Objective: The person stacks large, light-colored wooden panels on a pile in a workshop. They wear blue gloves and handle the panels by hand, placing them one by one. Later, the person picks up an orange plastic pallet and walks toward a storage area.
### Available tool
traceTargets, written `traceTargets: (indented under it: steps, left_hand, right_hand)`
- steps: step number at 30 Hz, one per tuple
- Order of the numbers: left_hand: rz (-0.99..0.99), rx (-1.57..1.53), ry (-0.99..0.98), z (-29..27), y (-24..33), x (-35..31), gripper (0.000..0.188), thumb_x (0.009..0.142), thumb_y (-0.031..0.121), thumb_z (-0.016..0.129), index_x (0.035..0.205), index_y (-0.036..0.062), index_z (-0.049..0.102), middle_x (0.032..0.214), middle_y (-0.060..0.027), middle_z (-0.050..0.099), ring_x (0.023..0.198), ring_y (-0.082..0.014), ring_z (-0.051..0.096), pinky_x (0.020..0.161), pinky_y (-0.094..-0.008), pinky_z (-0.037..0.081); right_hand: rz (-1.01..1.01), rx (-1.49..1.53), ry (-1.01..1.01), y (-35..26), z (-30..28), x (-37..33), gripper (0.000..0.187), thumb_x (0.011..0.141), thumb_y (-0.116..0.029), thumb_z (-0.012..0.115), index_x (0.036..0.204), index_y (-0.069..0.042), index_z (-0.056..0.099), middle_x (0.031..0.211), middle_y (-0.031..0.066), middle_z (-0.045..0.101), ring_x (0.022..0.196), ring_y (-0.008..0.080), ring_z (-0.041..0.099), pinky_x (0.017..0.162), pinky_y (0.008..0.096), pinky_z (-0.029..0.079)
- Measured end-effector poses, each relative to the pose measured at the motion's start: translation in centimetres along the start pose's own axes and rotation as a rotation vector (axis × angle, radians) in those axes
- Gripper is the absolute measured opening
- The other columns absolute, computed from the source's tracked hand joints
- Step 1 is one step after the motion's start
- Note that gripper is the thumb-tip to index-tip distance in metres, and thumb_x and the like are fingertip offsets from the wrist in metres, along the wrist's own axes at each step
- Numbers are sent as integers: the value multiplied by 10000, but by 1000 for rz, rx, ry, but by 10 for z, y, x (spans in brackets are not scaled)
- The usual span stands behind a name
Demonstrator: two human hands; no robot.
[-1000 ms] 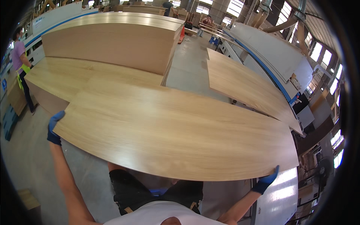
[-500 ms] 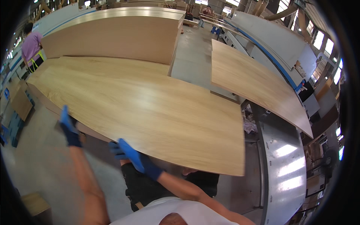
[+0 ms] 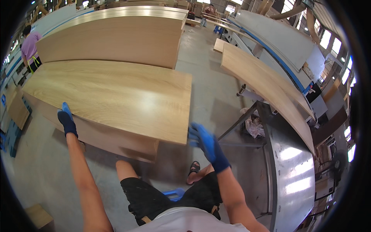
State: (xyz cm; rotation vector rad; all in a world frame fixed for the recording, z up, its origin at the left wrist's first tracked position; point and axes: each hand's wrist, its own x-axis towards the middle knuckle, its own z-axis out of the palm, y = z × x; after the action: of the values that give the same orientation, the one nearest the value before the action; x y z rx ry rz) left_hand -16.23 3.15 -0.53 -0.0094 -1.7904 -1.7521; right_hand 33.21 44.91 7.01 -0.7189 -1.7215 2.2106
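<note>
A wood-grain board lies on top of a stack in front of me, its right end overhanging the stack. My left hand, in a blue glove, rests against the near long edge of this board toward its left end, fingers stretched out along the edge. At the near right corner is my right hand, also gloved in blue, slightly blurred, with its fingers extended beside the board's short end. Whether those fingertips touch it I cannot tell. Neither hand is wrapped around anything.
A taller board stack stands behind. To the right, overlapping boards jut over a shiny metal table, near a long white machine. A blue plastic stool shows between my legs. A person in purple stands far left.
The top board's right end, which reached much farther right, now lies farther left over the stack. My right hand has moved right to its end; my left hand has come up against the edge.
</note>
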Motion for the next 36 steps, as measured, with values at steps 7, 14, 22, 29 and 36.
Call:
traceTargets:
  steps: [7, 14, 22, 29, 36]
  left_hand:
    - [141, 646, -7, 10, -15, 44, 547, 909, 399, 530, 712, -108, 585, 662, -313, 567, 595, -406, 542, 589, -497, 383]
    - [244, 706, -8, 4, -40, 69, 476, 892, 302, 516, 583, -58, 471, 465, -134, 418, 449, -233, 363, 492, -471, 250]
    - [164, 671, -10, -40, -48, 130, 490, 896, 337, 550, 541, 8, 478, 480, -48, 393, 468, -188, 336, 489, -434, 234]
    - [-78, 488, -108, -26, -19, 100, 485, 933, 382, 545, 885, -86, 662, 734, -22, 599, 637, -159, 465, 581, -394, 375]
    - [385, 923, 37, -60, 17, 59, 414, 965, 267, 505, 1123, -105, 595, 1070, -245, 637, 951, -359, 605, 835, -416, 464]
  right_hand:
    - [-482, -694, 225, -1, 67, 59, 476, 957, -394, 491, 953, 75, 569, 846, 307, 629, 829, 445, 618, 716, 446, 494]
    - [-534, -755, 262, 6, 79, 63, 474, 955, -376, 492, 846, 85, 524, 688, 315, 581, 694, 467, 603, 606, 497, 485]
    - [-608, -898, 176, 6, 109, 72, 486, 945, -380, 503, 722, 52, 523, 559, 271, 547, 528, 431, 579, 474, 487, 448]
    - [-620, -1032, 190, -4, 109, 67, 441, 916, -364, 551, 728, 35, 524, 499, 167, 537, 413, 281, 560, 386, 399, 443]
    - [-348, 567, -169, -40, -58, 113, 437, 919, -412, 549, 1116, -22, 532, 1020, 126, 616, 905, 236, 607, 750, 409, 487]
